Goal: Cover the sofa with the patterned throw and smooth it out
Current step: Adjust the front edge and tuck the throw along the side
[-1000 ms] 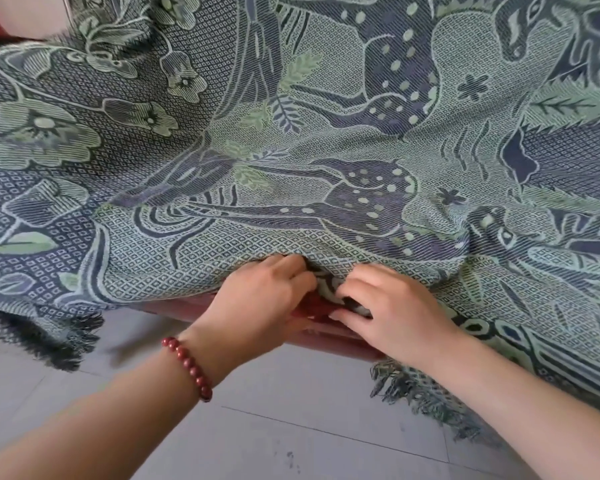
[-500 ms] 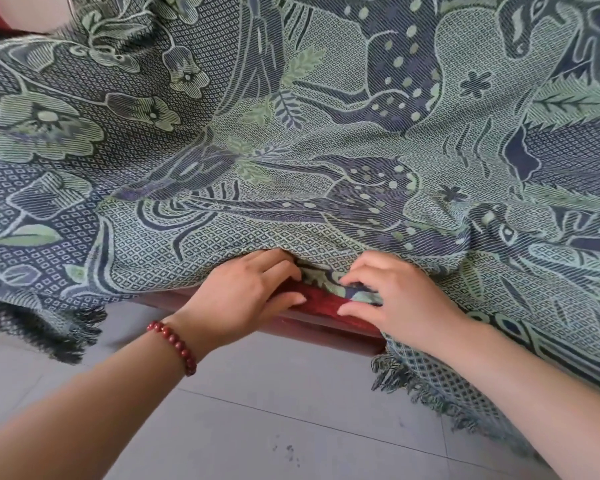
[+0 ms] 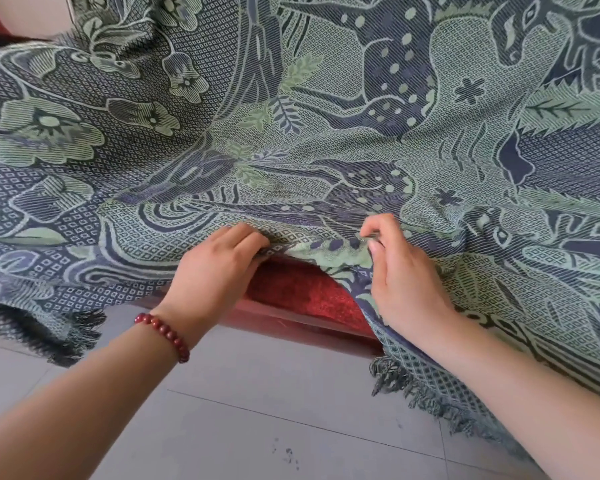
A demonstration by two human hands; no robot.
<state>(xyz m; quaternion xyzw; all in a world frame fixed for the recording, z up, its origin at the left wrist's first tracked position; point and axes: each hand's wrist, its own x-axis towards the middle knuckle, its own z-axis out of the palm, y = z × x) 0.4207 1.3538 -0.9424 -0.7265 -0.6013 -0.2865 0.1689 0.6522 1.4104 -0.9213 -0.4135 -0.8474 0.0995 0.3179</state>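
The patterned throw, green and dark blue with deer and flowers, lies spread over the red sofa. Only a patch of the sofa's red seat front shows, between my hands. My left hand, with a red bead bracelet on its wrist, pinches the throw's folded edge at the seat front. My right hand grips the same edge a little to the right and holds it lifted, so the paler underside shows. The fringe hangs down at the left and right.
Grey floor tiles lie below the sofa front, with a few dark specks. A fringed corner of the throw hangs onto the floor under my right forearm. A pale wall shows at the top left.
Both hands have moved apart and up along the throw's edge. The edge is lifted higher, and more of the red sofa seat shows between them.
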